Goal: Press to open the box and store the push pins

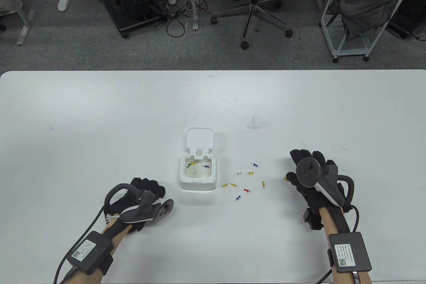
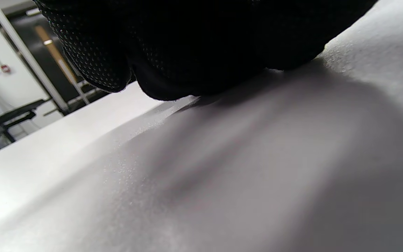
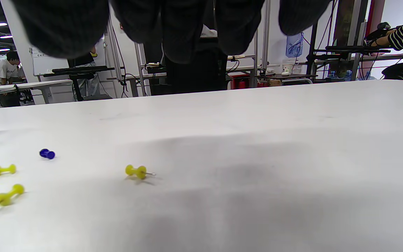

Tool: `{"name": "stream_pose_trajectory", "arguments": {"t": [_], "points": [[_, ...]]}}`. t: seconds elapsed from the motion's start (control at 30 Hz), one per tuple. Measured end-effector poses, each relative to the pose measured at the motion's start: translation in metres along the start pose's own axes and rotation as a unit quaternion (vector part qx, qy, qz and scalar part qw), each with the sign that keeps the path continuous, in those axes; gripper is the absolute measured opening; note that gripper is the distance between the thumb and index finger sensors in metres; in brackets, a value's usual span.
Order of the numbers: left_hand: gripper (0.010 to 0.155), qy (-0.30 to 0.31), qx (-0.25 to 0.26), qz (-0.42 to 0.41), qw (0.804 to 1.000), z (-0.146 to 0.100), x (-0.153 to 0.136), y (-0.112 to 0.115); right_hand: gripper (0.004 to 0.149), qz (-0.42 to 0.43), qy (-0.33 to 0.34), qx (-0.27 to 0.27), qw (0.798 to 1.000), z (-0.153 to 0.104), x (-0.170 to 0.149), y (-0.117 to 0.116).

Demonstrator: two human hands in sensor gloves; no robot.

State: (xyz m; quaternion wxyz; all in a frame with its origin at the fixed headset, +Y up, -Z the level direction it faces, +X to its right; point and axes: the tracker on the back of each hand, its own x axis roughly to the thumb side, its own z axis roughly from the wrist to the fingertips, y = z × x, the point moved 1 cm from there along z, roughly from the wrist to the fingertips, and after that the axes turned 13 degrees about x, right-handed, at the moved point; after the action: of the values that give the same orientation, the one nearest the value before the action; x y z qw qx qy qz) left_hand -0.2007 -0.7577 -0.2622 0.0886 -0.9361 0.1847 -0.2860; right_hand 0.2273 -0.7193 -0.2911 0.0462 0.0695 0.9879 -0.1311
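Note:
A small white box (image 1: 186,177) stands mid-table with its lid (image 1: 199,138) flipped open toward the back. A few push pins lie inside it. Several coloured push pins (image 1: 247,190) are scattered on the table just right of the box. My left hand (image 1: 151,186) rests on the table left of the box with fingers curled, holding nothing; the left wrist view shows the glove (image 2: 194,45) touching the table. My right hand (image 1: 299,164) is palm down right of the pins, empty. A yellow pin (image 1: 285,178) lies beside its thumb and also shows in the right wrist view (image 3: 136,171).
The white table (image 1: 100,114) is wide, with its far edge at the back. An office chair (image 1: 256,1) and a cart (image 1: 362,14) stand on the floor beyond it. In the right wrist view a blue pin (image 3: 47,153) and two yellow pins (image 3: 2,169) lie to the left.

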Motion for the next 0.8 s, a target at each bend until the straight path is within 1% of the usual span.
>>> {"name": "stream_pose_trajectory", "arguments": {"t": [0.13,0.23,0.47,0.63,0.8], "points": [[0.042,-0.005,0.007,-0.001,1.0,0.005,-0.003,-0.009,0.069,0.0,0.001,-0.001,1.0,0.0,0.0,0.0],[0.042,-0.017,0.024,-0.012,1.0,0.014,-0.008,-0.022,0.069,0.0,0.001,-0.001,1.0,0.0,0.0,0.0],[0.042,-0.031,0.053,-0.019,0.998,0.042,-0.013,-0.053,0.069,-0.001,0.001,-0.002,1.0,0.0,0.0,0.001],[0.042,-0.041,0.057,-0.027,0.997,0.063,-0.013,-0.065,0.069,0.0,0.002,-0.003,1.0,0.0,0.0,0.001],[0.042,-0.034,0.065,-0.035,0.997,0.085,-0.002,-0.074,0.069,-0.003,0.003,-0.002,1.0,0.0,0.001,0.0]]}}
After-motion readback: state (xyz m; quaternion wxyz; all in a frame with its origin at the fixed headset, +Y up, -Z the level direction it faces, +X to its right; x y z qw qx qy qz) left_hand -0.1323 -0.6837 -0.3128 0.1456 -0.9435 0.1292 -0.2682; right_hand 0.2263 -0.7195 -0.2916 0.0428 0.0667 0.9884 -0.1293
